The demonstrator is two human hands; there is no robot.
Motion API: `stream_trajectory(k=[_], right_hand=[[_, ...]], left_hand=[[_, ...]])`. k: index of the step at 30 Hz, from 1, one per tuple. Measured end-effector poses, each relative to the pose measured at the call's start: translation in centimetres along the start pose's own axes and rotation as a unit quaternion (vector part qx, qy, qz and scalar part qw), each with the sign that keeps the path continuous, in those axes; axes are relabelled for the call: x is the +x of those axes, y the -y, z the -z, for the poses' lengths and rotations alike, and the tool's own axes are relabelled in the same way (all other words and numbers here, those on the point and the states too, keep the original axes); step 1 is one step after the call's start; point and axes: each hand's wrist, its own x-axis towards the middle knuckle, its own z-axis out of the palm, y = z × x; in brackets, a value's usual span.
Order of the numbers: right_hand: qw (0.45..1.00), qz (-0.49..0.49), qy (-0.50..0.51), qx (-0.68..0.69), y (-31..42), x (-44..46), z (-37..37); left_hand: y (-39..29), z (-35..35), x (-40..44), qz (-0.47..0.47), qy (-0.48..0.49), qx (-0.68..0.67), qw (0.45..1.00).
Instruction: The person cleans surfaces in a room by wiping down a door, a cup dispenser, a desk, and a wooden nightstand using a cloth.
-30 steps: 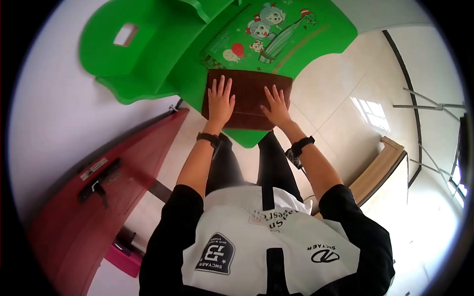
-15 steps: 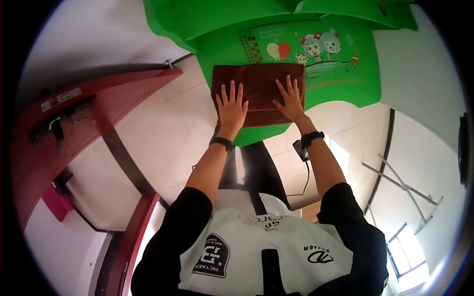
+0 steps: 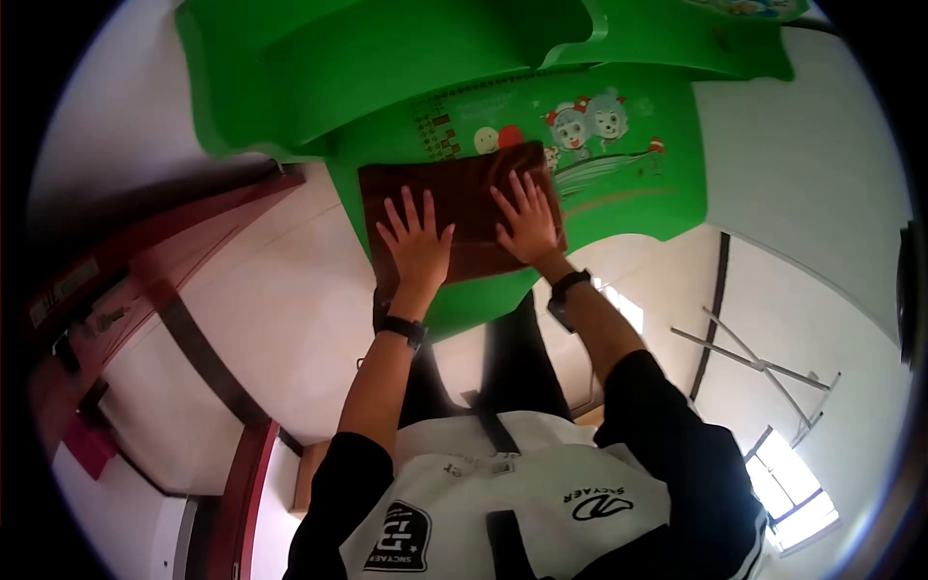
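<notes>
Item: one brown cloth [image 3: 469, 188], lying on the near part of a green desk [image 3: 677, 150], below and left of the printed cartoon figures [image 3: 585, 124].

Handling: the left hand [image 3: 420, 244] lay palm-down on its left part, the right hand [image 3: 531, 224] on its right part near the edge; the fingers of both were spread wide, gripping nothing. Good practice, by judgement, called for level pressure under both palms and outward strokes from the middle, with one hand anchoring while the other smoothed (pushing both the same way would probably have dragged the piece askew).

Condition: dark reddish brown, roughly four-sided, apparently fabric with a faint sheen. A crease crossed it below the fingertips; the upper edge rose unevenly towards the right corner, and the outline sat slightly skewed. The number of layers could not be told.
</notes>
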Motion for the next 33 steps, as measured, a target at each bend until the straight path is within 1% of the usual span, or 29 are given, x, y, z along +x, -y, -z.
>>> stream_trajectory(k=[1,2,4,6,7,9,10,11,13,15,16,17,18,19,21,22,23,25,26,28,29,31,32,33], right_hand=[[0.999,0.036,0.008,0.003,-1.0,0.6,0.4],[0.999,0.040,0.009,0.016,-1.8,1.2,0.7],[0.996,0.088,0.013,0.007,-4.1,3.6,1.5],[0.988,0.137,-0.067,0.004,-6.9,6.2,1.8],[0.991,0.113,-0.075,0.003,-9.0,8.1,3.1],[0.987,0.129,-0.091,0.005,-12.5,9.7,3.7],[0.984,0.142,-0.104,0.003,-14.5,9.9,3.7],[0.982,0.151,-0.114,0.001,-15.8,9.5,3.8],[0.982,0.159,-0.105,-0.014,-17.5,7.7,4.3],[0.978,0.184,-0.095,-0.006,-18.4,6.7,4.8],[0.977,0.192,-0.094,-0.008,-18.9,6.7,5.0],[0.976,0.184,-0.106,0.054,-19.1,6.5,5.0],[0.971,0.172,-0.117,0.118,-19.0,6.1,5.0],[0.970,0.174,-0.117,0.122,-19.0,5.5,5.1],[0.961,0.092,-0.177,0.189,-19.7,4.1,5.4],[0.961,0.060,-0.172,0.206,-20.5,3.1,4.8],[0.962,0.063,-0.169,0.206,-21.2,2.2,4.4],[0.962,0.066,-0.113,0.239,-22.0,1.2,4.4],[0.963,0.071,-0.107,0.238,-22.3,1.0,4.3],[0.961,0.076,-0.095,0.249,-21.8,1.2,5.6],[0.960,0.079,-0.094,0.251,-21.5,1.4,6.5],[0.967,0.103,-0.051,0.227,-21.2,1.9,8.0],[0.966,0.104,-0.055,0.229,-21.4,1.9,8.0],[0.969,0.111,-0.033,0.217,-21.8,2.0,8.1]], left_hand=[[-0.5,0.0,0.8,-0.001,-0.015,0.004,1.000],[-1.0,0.1,1.3,0.000,-0.032,0.007,0.999],[-2.0,0.0,2.6,0.025,-0.042,0.020,0.999],[-3.3,-1.1,4.1,0.054,-0.069,0.004,0.996],[-5.3,-1.7,2.6,0.072,-0.039,0.020,0.996],[-7.8,-0.6,5.2,0.027,-0.075,-0.041,0.996],[-9.4,-1.2,5.4,0.025,-0.069,-0.031,0.997],[-10.9,-1.9,5.3,0.030,-0.065,-0.029,0.997],[-13.6,-2.9,4.8,0.055,-0.095,0.014,0.994],[-14.6,-2.9,4.2,0.078,-0.097,0.016,0.992],[-14.6,-2.8,4.2,0.088,-0.129,-0.056,0.986],[-14.3,-2.7,4.0,0.095,-0.159,-0.124,0.975],[-13.9,-2.3,3.8,0.094,-0.162,-0.127,0.974],[-13.5,-1.8,3.5,0.097,-0.161,-0.124,0.974],[-12.8,-0.8,3.1,0.091,-0.170,-0.126,0.973],[-12.7,-0.5,3.2,0.102,-0.210,-0.084,0.969],[-12.4,-0.4,3.2,0.106,-0.210,-0.085,0.968],[-12.2,-0.3,3.1,0.050,-0.218,-0.077,0.972],[-12.6,-0.4,2.8,0.058,-0.218,-0.079,0.971],[-14.0,0.1,2.7,0.097,-0.146,-0.019,0.984],[-14.2,0.0,2.5,0.100,-0.147,-0.017,0.984],[-14.1,-0.7,2.2,0.156,-0.142,-0.010,0.977],[-13.7,-1.1,2.0,0.154,-0.145,-0.006,0.977],[-13.5,-1.2,2.0,0.147,-0.169,-0.027,0.974]])
